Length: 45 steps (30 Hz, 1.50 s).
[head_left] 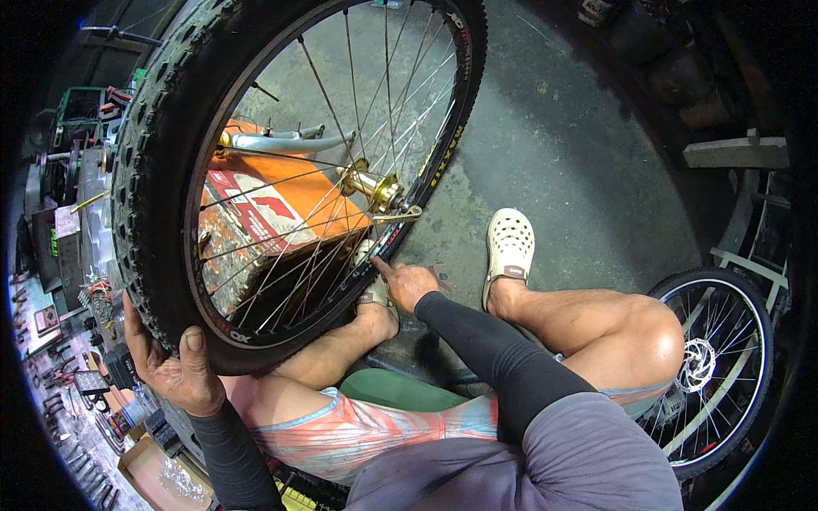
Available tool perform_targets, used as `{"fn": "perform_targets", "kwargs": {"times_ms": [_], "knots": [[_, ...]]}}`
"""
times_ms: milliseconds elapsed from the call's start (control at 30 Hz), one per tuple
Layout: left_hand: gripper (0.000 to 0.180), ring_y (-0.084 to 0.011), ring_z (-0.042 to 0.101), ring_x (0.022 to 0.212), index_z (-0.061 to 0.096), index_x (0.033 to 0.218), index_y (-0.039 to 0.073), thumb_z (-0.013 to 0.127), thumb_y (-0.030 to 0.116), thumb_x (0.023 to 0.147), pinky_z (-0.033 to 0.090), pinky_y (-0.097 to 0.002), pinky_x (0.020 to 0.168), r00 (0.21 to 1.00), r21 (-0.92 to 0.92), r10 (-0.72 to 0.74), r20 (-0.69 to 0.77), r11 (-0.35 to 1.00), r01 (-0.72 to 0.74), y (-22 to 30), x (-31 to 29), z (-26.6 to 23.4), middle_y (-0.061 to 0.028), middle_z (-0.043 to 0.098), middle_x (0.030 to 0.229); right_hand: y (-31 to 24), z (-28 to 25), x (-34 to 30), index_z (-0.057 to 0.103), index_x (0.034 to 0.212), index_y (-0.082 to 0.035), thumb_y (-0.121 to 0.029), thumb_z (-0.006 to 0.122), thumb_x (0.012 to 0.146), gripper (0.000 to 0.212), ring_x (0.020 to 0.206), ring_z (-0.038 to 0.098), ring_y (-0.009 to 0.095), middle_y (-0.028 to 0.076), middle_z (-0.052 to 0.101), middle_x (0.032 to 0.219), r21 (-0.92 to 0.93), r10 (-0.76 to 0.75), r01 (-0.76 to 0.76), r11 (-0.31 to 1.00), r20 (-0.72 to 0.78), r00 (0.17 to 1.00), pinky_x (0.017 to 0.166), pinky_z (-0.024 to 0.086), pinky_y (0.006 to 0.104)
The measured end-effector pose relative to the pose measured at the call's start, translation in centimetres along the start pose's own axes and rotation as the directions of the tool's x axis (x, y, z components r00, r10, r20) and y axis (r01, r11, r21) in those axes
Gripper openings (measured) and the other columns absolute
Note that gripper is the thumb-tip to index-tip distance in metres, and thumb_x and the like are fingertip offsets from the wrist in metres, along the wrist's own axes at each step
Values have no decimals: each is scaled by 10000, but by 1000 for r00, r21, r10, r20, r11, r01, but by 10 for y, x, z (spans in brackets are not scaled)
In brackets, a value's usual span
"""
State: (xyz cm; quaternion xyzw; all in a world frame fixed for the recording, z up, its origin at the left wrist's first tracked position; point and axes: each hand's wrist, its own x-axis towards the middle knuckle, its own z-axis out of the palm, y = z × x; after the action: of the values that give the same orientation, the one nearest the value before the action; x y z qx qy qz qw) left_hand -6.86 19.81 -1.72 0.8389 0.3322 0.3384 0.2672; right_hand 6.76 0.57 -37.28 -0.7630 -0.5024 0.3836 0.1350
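A bicycle wheel (155, 179) with a knobby black tyre, dark rim and gold hub (372, 187) stands tilted in front of me, filling the upper left. My left hand (181, 368) grips its tyre at the lower left, with the thumb on the near side and the fingers partly hidden behind the rubber. At the wheel's lower right, my right hand (411, 285) touches the rim with its stretched index finger. The other right fingers are curled, and I see nothing held in them. A small lever (398, 216) sticks out at the hub's end.
Behind the spokes, a worn orange box (328, 203) carries a pale blue fork-like part (281, 141). Tools crowd a workbench (72, 341) at the left. Another wheel (758, 341) with a disc rotor stands at the right. My feet wear cream clogs (511, 241).
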Motion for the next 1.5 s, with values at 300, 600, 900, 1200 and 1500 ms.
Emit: {"fn": "perform_targets", "kwargs": {"times_ms": [300,600,900,1200,1500], "knots": [[881,-320,560,1425,421,1625,-83,843,251,928,395,-437,1237,1000,-11,12,13,1000,-12,1,2,2,-231,523,1595,7,15,1,412,1688,-192,-162,560,998,706,1024,762,418,265,741,1132,135,-66,73,988,-57,996,893,608,527],[856,-329,547,1439,429,1617,-86,826,253,938,383,-452,1246,1000,-80,0,2,997,0,3,4,9,-240,527,1589,67,42,68,538,1491,30,-309,609,1053,558,1221,674,510,353,693,1302,801,752,-271,534,-304,585,1068,527,537],[909,-347,532,1454,376,1638,-90,828,277,939,381,-456,1250,998,-10,-65,-1,998,65,3,2,2,-251,506,1610,62,35,106,703,1113,10,-206,782,935,290,1088,725,492,305,754,1085,847,774,-269,458,-231,590,957,562,541],[909,-370,508,1474,346,1657,-72,802,300,964,372,-470,1265,996,80,-68,-64,994,73,-9,-7,-12,-260,497,1621,155,-72,153,700,1045,15,-232,751,974,262,1002,720,514,304,752,1031,829,815,-125,545,-490,308,859,560,564],[842,-333,523,1462,373,1645,-82,788,224,980,382,-441,1251,996,-19,-24,80,999,26,35,13,18,-236,499,1621,74,62,92,719,1042,-5,-209,671,949,229,1008,740,476,284,758,1061,623,387,-185,760,-204,899,895,580,552]]}}
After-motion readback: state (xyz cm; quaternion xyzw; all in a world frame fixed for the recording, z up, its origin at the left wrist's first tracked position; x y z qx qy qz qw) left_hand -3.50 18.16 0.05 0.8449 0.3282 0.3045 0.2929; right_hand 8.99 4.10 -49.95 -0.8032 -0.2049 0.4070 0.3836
